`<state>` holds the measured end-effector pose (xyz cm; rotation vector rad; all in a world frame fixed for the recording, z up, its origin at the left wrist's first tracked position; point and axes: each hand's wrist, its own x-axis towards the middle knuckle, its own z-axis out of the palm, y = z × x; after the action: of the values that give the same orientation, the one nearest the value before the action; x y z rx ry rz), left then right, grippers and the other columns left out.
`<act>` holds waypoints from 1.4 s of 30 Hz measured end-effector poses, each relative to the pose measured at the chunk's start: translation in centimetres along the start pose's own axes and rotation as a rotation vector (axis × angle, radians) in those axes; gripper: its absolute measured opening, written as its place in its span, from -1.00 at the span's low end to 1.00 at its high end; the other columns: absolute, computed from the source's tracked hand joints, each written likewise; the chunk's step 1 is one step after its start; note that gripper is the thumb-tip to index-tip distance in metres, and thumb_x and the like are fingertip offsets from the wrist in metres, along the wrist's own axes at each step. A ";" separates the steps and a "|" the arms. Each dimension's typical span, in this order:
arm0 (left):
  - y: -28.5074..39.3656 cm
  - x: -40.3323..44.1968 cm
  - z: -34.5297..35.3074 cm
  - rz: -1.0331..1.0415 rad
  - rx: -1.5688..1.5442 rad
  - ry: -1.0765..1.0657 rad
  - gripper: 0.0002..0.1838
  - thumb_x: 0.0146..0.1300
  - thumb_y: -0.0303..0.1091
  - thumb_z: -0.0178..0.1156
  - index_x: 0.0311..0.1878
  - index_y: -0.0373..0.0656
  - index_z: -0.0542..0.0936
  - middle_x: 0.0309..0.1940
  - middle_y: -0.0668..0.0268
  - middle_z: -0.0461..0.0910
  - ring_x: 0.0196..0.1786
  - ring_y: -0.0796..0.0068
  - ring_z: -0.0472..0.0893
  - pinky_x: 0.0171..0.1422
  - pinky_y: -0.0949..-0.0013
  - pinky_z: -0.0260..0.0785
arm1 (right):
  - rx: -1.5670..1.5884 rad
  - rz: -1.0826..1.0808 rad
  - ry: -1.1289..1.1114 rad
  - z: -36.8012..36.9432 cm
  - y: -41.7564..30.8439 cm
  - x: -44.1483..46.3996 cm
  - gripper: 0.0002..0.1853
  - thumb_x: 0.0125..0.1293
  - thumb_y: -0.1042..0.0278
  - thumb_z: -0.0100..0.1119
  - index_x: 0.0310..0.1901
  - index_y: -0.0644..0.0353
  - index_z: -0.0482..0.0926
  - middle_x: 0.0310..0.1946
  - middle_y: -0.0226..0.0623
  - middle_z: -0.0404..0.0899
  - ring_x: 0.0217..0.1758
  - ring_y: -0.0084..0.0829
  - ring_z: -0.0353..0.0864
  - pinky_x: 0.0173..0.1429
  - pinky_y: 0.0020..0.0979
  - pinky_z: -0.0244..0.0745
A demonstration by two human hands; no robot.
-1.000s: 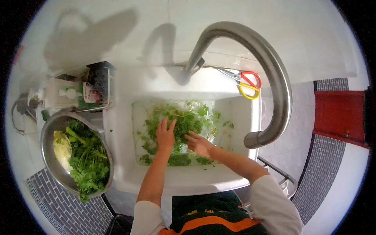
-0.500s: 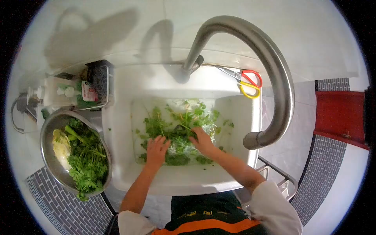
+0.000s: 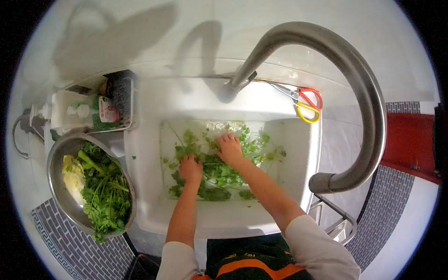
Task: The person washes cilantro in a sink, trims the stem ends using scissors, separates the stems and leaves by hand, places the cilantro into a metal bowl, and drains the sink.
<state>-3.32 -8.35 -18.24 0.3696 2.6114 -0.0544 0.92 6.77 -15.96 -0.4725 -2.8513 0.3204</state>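
Leafy green cilantro (image 3: 224, 175) floats in water inside the white sink (image 3: 144, 200). My left hand (image 3: 191, 169) dips into the leaves on the left side, fingers bent down and their tips hidden among the greens; whether they close on any stems I cannot tell. Farther back and to the right, my right hand (image 3: 229, 148) lies over the cilantro with its fingers stretched out and thumb apart. It touches the leaves but shows no grip on them.
A metal bowl (image 3: 55, 186) of greens and a pale cabbage piece (image 3: 73, 179) stands left of the sink. Scissors (image 3: 308, 105) with red and yellow handles lie on the back right rim. The tall faucet (image 3: 373, 112) arches over the right side. Bottles (image 3: 107, 112) occupy a rack at left.
My right hand has moved farther back and a little left over the cilantro. My left hand has bent its fingers down into the leaves. The whole view has shifted slightly.
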 end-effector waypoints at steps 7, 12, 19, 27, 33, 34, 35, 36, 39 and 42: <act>-1.6 -4.4 -5.0 0.247 -0.935 0.250 -0.76 0.07 -0.42 0.02 -0.16 -0.23 0.41 -0.23 0.22 0.44 -0.17 0.29 0.43 -0.12 0.29 0.27 | 0.932 0.447 -0.525 -6.3 1.8 -1.1 -0.78 0.06 0.24 0.05 -0.30 0.15 0.44 -0.36 -0.28 0.47 -0.25 -0.34 0.43 -0.09 -0.33 0.30; 0.9 -7.7 -11.3 0.586 -0.882 0.566 -0.84 0.06 -0.52 -0.05 -0.25 -0.25 0.40 -0.31 0.21 0.43 -0.24 0.31 0.42 -0.13 0.35 0.25 | 1.240 0.460 -0.295 -11.1 0.4 -1.6 -0.88 0.14 0.41 -0.02 -0.30 0.24 0.41 -0.37 -0.38 0.45 -0.24 -0.55 0.40 -0.11 -0.50 0.29; 5.6 -8.5 -10.7 0.349 -1.302 0.048 -0.77 0.12 -0.38 -0.03 -0.17 -0.30 0.37 -0.19 0.23 0.28 -0.17 0.40 0.34 -0.04 0.43 0.19 | 1.583 0.746 -0.092 -12.1 -2.4 -2.3 -0.94 0.17 0.44 -0.05 -0.40 0.23 0.35 -0.44 -0.49 0.39 -0.37 -0.72 0.31 -0.28 -0.67 0.25; 6.6 -8.6 -9.9 0.500 -1.174 0.103 -0.72 0.04 -0.44 0.07 -0.14 -0.29 0.41 -0.16 0.20 0.34 -0.02 0.38 0.32 -0.01 0.42 0.19 | 1.566 1.013 -0.032 -11.8 -2.7 -3.1 -0.90 0.19 0.37 -0.08 -0.33 0.20 0.32 -0.50 -0.47 0.38 -0.45 -0.72 0.29 -0.39 -0.65 0.21; 6.5 -7.9 -8.7 0.535 -1.106 0.267 -0.84 0.04 -0.48 0.05 -0.27 -0.26 0.45 -0.33 0.25 0.43 -0.20 0.39 0.39 -0.11 0.42 0.22 | 0.671 0.521 0.006 -9.7 -0.8 -6.1 -0.77 0.13 0.48 -0.07 -0.14 0.23 0.33 -0.31 -0.38 0.41 -0.33 -0.63 0.38 -0.22 -0.59 0.30; 6.5 -8.0 -8.9 0.539 -1.105 0.265 -0.84 0.04 -0.48 0.05 -0.27 -0.26 0.45 -0.33 0.25 0.43 -0.20 0.39 0.39 -0.11 0.42 0.22 | 0.397 0.385 0.047 -10.6 -0.6 -5.9 -0.75 0.12 0.48 -0.07 -0.12 0.24 0.33 -0.28 -0.37 0.40 -0.32 -0.62 0.39 -0.20 -0.58 0.30; 6.6 -8.1 -9.3 0.509 -1.103 0.223 -0.86 0.04 -0.49 0.05 -0.29 -0.25 0.45 -0.34 0.26 0.44 -0.24 0.39 0.39 -0.14 0.42 0.22 | 0.593 0.452 -0.051 -11.8 -0.1 -5.7 -0.72 0.12 0.50 -0.09 -0.08 0.23 0.33 -0.25 -0.36 0.38 -0.31 -0.60 0.39 -0.17 -0.57 0.31; 6.5 -8.2 -9.5 0.475 -1.100 0.182 -0.88 0.04 -0.49 0.05 -0.32 -0.24 0.46 -0.36 0.27 0.44 -0.27 0.39 0.39 -0.17 0.41 0.22 | 0.790 0.516 -0.154 -12.7 0.2 -5.2 -0.68 0.11 0.51 -0.10 -0.05 0.22 0.33 -0.21 -0.35 0.36 -0.30 -0.58 0.39 -0.14 -0.56 0.31; 6.5 -8.1 -8.8 0.469 -1.170 0.198 -0.88 0.03 -0.51 0.04 -0.31 -0.22 0.46 -0.38 0.29 0.44 -0.26 0.39 0.38 -0.18 0.43 0.22 | 1.424 0.541 -0.177 -11.9 0.7 -4.7 -0.72 0.12 0.52 -0.07 -0.09 0.21 0.38 -0.25 -0.37 0.37 -0.30 -0.61 0.37 -0.17 -0.58 0.31; 6.4 -8.1 -8.8 0.480 -1.153 0.175 -0.88 0.03 -0.53 0.03 -0.32 -0.22 0.46 -0.39 0.28 0.44 -0.28 0.40 0.38 -0.21 0.46 0.22 | 1.386 0.549 -0.159 -12.0 0.6 -4.1 -0.72 0.10 0.52 0.00 -0.09 0.23 0.39 -0.26 -0.39 0.36 -0.30 -0.65 0.36 -0.22 -0.60 0.32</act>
<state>1.04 -3.30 -6.45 0.5364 2.1661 1.5862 7.99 8.08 -5.46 -0.8317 -1.8214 2.1842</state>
